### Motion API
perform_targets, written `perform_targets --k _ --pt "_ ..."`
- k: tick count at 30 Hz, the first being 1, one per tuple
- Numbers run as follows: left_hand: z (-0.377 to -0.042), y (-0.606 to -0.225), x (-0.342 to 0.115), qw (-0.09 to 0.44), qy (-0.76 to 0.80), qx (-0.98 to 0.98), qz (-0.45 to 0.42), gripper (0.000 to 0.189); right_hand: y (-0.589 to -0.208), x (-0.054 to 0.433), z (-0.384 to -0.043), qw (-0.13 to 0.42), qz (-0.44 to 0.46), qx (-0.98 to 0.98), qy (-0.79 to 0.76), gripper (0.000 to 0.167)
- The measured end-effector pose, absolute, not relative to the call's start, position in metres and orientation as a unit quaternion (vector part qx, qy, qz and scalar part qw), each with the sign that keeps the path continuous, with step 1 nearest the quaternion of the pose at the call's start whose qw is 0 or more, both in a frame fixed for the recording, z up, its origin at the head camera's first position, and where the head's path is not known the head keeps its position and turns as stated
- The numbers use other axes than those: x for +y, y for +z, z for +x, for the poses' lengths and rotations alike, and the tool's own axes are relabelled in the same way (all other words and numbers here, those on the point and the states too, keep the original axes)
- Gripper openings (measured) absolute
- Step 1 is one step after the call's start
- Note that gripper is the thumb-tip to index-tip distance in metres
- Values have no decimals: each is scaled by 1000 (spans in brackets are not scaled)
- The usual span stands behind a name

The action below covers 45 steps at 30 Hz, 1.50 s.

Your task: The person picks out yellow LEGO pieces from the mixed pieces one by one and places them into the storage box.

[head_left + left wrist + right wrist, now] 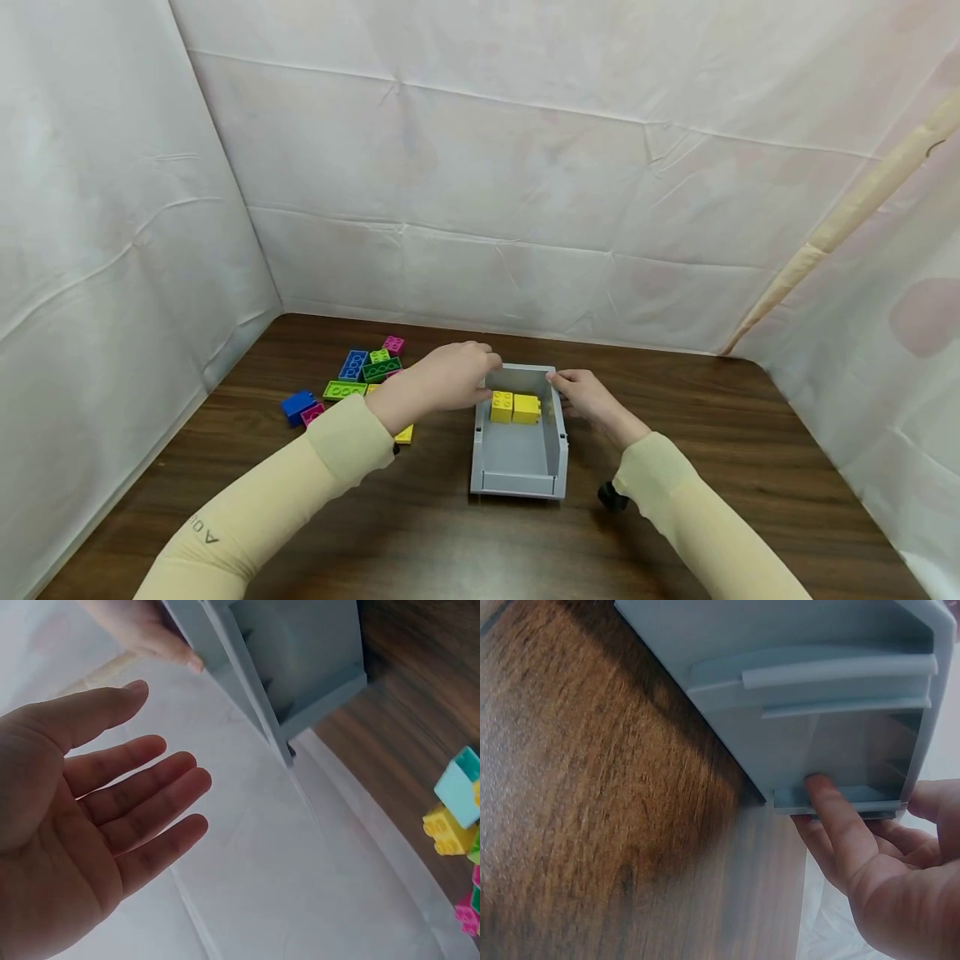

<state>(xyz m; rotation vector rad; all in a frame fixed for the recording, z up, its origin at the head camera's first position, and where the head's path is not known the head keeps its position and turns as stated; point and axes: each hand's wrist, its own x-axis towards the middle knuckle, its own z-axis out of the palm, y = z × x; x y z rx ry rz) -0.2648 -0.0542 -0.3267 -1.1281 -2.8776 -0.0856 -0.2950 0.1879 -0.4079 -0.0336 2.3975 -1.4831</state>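
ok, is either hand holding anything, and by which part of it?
The right hand holds the gray bin at its far right corner, thumb at the rim. The left hand holds nothing.

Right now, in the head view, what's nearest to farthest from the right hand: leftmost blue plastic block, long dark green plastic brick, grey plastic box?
1. Grey box, touching the right hand.
2. Dark green brick, left of the box.
3. Blue block, farthest left.

at eight o'clock in the head view, dark lettering (203, 530) stands on the pale left sleeve (285, 475): a capital a is readable, beside it a round letter, o or q, cannot tell which; the rest is unclear.
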Motion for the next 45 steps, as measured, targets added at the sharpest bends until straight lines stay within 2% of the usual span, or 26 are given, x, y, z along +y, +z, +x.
perform_targets --k 10,25,32,38,45 --pt "-261 -327 -91 50 -61 -941 -328 40 -410 189 -297 159 -5 841 -516 43" --pt "-261 -352 -144 18 -109 -963 -247 44 -409 190 -295 164 0 836 -524 45" --pt "-263 -371 -167 -19 -107 -969 -223 45 -410 190 -295 162 -1 833 -528 44" --pt "-265 -386 -178 -54 -109 -974 -189 49 -412 191 -296 163 0 828 -536 45" --pt "-271 -399 -181 -63 -105 -976 -178 47 -413 192 -294 163 -2 827 -538 47"
